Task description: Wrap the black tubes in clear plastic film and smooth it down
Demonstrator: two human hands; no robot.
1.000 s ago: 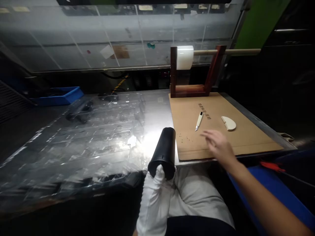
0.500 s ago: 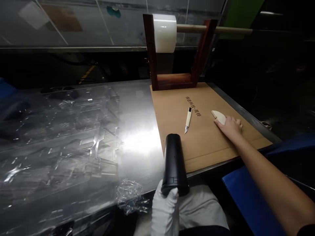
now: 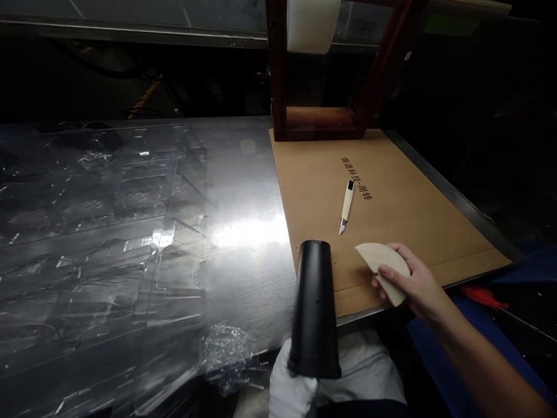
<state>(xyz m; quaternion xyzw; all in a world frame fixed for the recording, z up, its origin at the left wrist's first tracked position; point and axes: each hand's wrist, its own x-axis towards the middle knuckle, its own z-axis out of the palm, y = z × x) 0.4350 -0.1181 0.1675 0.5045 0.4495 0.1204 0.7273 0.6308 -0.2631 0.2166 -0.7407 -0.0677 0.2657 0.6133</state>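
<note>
My left hand (image 3: 290, 383), in a white glove, is closed around the lower end of a black tapered tube (image 3: 315, 307). The tube points away from me above the table's front edge. Bare and ungloved, my right hand (image 3: 413, 278) grips a cream half-round pad (image 3: 385, 267), thumb on top and fingers beneath. The pad is tilted and held above the cardboard sheet (image 3: 418, 215), to the right of the tube. Between the tube and the printed characters lies a cutter knife (image 3: 347, 208) with a cream handle, its blade towards me.
Clear plastic trays (image 3: 96, 232) cover the left of the metal table (image 3: 243, 232). A crumpled clear wrap (image 3: 228, 348) sits at the front edge. At the back, a dark red wooden stand (image 3: 322, 130) carries a white roll (image 3: 313, 26). Something red (image 3: 483, 296) lies at right.
My right hand has lifted the pad off the cardboard and brought it left and towards me, near the tube. The tube has turned slightly in my left hand. The camera view has tipped down.
</note>
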